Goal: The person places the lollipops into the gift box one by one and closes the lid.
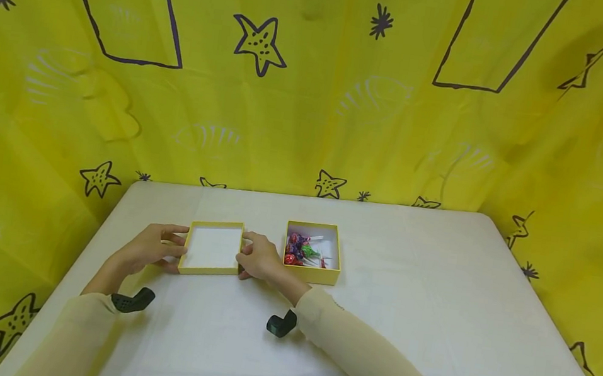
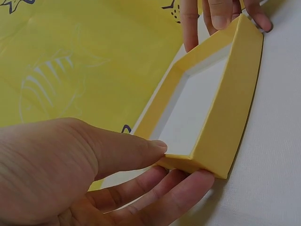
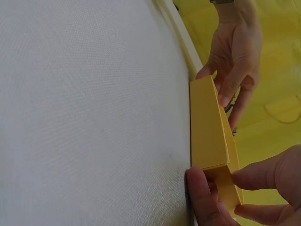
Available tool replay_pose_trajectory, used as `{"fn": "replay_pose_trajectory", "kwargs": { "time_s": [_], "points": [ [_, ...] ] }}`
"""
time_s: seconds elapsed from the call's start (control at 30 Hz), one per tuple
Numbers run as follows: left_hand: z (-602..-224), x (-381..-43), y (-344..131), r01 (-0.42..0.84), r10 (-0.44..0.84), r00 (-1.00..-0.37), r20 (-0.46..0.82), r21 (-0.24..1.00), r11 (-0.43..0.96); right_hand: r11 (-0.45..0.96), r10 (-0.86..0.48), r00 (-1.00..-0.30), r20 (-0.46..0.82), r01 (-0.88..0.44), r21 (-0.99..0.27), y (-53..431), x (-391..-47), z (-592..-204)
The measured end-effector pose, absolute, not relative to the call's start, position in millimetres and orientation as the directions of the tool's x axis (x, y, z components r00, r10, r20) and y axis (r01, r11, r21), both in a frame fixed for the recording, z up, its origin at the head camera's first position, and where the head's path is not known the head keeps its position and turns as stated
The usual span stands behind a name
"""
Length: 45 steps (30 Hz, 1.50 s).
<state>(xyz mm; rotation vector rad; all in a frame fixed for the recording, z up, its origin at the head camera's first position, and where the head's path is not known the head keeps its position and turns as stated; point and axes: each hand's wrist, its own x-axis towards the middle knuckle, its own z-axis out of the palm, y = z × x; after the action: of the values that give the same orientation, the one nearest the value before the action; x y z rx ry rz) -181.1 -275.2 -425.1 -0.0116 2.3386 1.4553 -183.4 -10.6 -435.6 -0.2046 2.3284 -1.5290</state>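
Observation:
A shallow yellow box lid (image 1: 213,247) with a white inside lies hollow side up on the table. My left hand (image 1: 153,248) grips its left wall; in the left wrist view the thumb (image 2: 141,150) lies over the rim and the other fingers are against the outside. On the opposite wall, my right hand (image 1: 259,257) pinches the lid, its fingers spread along that side in the right wrist view. Just right of that hand stands a deeper yellow box (image 1: 313,274), holding several wrapped lollipops (image 1: 295,249) with white sticks.
A white cloth covers the table (image 1: 403,328), which has rounded far corners. Yellow curtains (image 1: 299,118) printed with stars and fish hang behind it and along both sides. A dark wrist device (image 1: 133,300) sticks out from the left sleeve, another (image 1: 281,324) from the right.

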Motion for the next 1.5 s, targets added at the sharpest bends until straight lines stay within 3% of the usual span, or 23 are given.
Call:
{"fn": "replay_pose_trajectory", "kwargs": {
  "time_s": [0.3, 0.57, 0.73, 0.97, 1.13, 1.5],
  "points": [
    [-420.5, -178.7, -272.5, -0.193, 0.188, -0.932, -0.310, 0.863, 0.466, 0.409, -0.290, -0.942, -0.170, 0.039, -0.912, -12.0, -182.5, -433.1],
    [-395.9, -179.8, -264.0, -0.077, 0.194, -0.966, -0.168, 0.911, 0.406, 0.511, -0.260, -0.965, 0.017, -0.153, -0.846, -5.5, -187.6, -405.8],
    [-375.8, -179.9, -254.4, 0.005, 0.205, -0.976, -0.072, 0.935, 0.353, 0.501, -0.250, -0.962, 0.108, -0.224, -0.836, 4.6, -194.4, -389.9],
    [-363.0, -177.9, -230.6, 0.041, 0.100, -0.995, 0.013, 0.956, 0.289, 0.502, -0.213, -0.953, 0.216, -0.296, -0.813, 20.4, -195.4, -375.8],
    [-362.4, -178.7, -210.7, 0.056, 0.039, -0.998, 0.050, 0.981, 0.184, 0.447, -0.161, -0.953, 0.256, -0.301, -0.842, 30.4, -198.4, -372.0],
    [-358.2, -184.6, -167.4, 0.124, -0.013, -0.992, 0.124, 0.992, 0.025, 0.164, 0.060, -0.982, 0.181, -0.169, -0.972, 51.8, -207.7, -365.0]
  ]
}}
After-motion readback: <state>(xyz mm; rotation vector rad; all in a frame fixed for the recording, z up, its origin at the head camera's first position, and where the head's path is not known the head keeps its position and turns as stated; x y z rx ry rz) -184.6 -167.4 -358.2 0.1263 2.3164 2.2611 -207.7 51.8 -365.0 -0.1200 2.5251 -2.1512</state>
